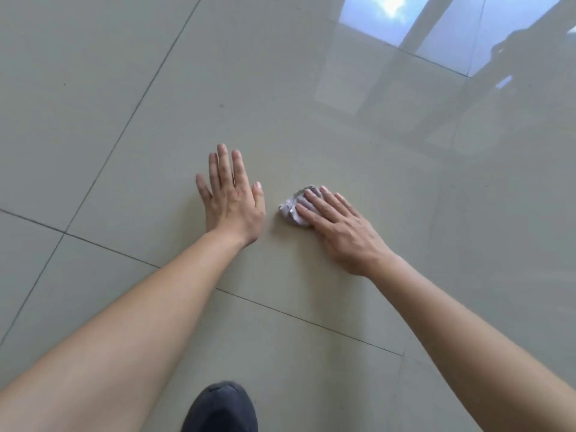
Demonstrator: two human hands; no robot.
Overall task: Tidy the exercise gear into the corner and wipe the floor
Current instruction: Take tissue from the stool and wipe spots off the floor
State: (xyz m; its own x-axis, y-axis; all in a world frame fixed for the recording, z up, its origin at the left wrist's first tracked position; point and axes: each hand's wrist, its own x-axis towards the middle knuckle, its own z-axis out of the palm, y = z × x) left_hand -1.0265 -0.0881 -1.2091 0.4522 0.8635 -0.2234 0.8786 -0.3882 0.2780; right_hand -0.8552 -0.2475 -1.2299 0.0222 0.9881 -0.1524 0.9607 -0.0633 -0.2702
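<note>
On the tiled floor (124,104), the small crumpled cloth (293,205) lies under the straight fingers of the right hand (341,227), which presses it down. The left hand (232,202) rests flat beside it and holds nothing.

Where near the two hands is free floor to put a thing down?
Free: the glossy beige tiled floor left of the left hand, beyond both hands toward the window reflection, and right of the right hand. Crowded: the narrow gap between the left hand and the crumpled pale cloth under the right hand; the dark grey shoe between the forearms.
</note>
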